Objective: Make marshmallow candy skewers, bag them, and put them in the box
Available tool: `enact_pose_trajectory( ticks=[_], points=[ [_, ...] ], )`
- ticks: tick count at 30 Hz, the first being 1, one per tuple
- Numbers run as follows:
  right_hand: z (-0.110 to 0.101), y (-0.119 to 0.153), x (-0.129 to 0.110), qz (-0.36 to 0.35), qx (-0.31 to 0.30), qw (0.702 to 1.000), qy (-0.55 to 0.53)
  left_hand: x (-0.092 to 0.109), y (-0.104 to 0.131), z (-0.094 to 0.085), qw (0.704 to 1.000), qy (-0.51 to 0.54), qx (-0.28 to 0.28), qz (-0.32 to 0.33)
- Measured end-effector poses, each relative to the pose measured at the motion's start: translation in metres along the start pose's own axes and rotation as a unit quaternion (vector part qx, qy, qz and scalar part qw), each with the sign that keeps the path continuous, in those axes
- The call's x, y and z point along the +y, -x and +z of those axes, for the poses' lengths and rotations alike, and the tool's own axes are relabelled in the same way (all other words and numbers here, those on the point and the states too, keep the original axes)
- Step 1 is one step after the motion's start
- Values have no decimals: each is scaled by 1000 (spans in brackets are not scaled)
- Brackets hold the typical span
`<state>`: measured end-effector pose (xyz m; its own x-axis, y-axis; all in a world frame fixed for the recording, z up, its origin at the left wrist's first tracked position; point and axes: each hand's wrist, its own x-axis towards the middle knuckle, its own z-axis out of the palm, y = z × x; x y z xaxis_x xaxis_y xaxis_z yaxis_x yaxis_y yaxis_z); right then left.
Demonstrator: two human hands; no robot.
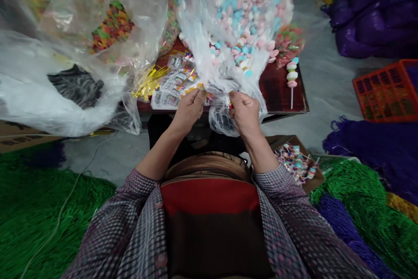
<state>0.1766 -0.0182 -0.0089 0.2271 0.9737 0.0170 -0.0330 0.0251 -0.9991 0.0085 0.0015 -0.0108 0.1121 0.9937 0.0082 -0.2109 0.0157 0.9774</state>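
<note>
Above the front edge of the dark red table (284, 100), my left hand (191, 109) and my right hand (244, 111) each pinch one end of a small clear printed wrapper (217, 98), stretched between them. Behind them a large clear bag (228, 0) of pink, blue and white candies spreads over the table. Printed wrappers (173, 82) lie stacked left of my hands, with gold twist ties (150, 82) beside them. Right of my right hand, a candy skewer (291, 74) on a white stick lies at the table's edge, apart from it.
Bags of gummy rings (112, 26) and a white bag with black strands (76, 85) cover the left. A box of wrapped candy sticks (298, 161) stands below right. An orange crate (387, 94), purple bags (375, 13) and green beads (359, 192) lie further right.
</note>
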Motion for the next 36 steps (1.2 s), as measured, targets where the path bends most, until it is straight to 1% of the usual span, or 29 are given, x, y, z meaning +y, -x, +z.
enact_pose_trajectory(
  ticks=[2,3,4,5,7,8,10,11,13,15,17,20,22,24,25,26,27,28,30,31,32,33,36],
  points=[
    [-2,0,0,9,3,1000,13,5,1,2,997,27,-52,-56],
    [-3,-1,-1,13,-3,1000,14,7,2,2,994,30,-69,-75],
    [-3,-1,-2,13,-14,1000,11,10,2,2,993,31,-70,-86],
    [-3,-2,-3,13,-27,1000,3,12,2,3,993,30,-63,-90],
    [-2,-2,-6,19,-44,999,-17,13,2,4,995,29,-31,-91],
    [-2,-2,-7,28,-46,998,-22,13,2,6,995,29,-19,-90],
    [-2,-1,-10,43,-28,999,-6,11,1,8,996,20,-8,-90],
    [-3,0,-11,37,-13,999,15,9,0,10,996,13,-5,-90],
    [-7,1,-15,2,7,998,66,4,0,12,996,-8,-2,-87],
    [-11,4,-18,-36,13,993,108,-1,-1,13,996,-35,-5,-82],
    [-15,5,-19,-53,8,989,137,-4,-3,15,996,-50,-8,-80],
    [-26,1,-18,-63,-5,984,169,-4,-6,18,997,-4,10,-80],
    [-43,-8,-16,-71,18,979,190,-1,-9,18,995,57,33,-79],
    [-74,-22,-13,-84,87,966,228,3,-11,16,990,107,46,-84],
    [-92,-30,-12,-96,134,950,266,5,-12,14,987,125,48,-86],
    [-112,-37,-10,-108,182,923,320,7,-12,11,985,139,44,-89],
    [-131,-44,-7,-107,207,892,388,8,-13,9,984,151,36,-91],
    [-149,-49,-4,-86,221,859,454,9,-13,8,982,160,27,-92],
    [-176,-56,5,-1,205,805,556,10,-12,7,980,173,11,-95],
    [-185,-57,10,26,197,788,582,9,-11,7,979,178,6,-95],
    [-190,-58,16,39,193,779,595,9,-11,8,979,182,2,-95],
    [-193,-58,21,41,196,776,598,8,-11,8,978,187,-1,-92],
    [-196,-60,33,26,216,780,587,7,-12,7,975,205,-14,-87]
  ],
)
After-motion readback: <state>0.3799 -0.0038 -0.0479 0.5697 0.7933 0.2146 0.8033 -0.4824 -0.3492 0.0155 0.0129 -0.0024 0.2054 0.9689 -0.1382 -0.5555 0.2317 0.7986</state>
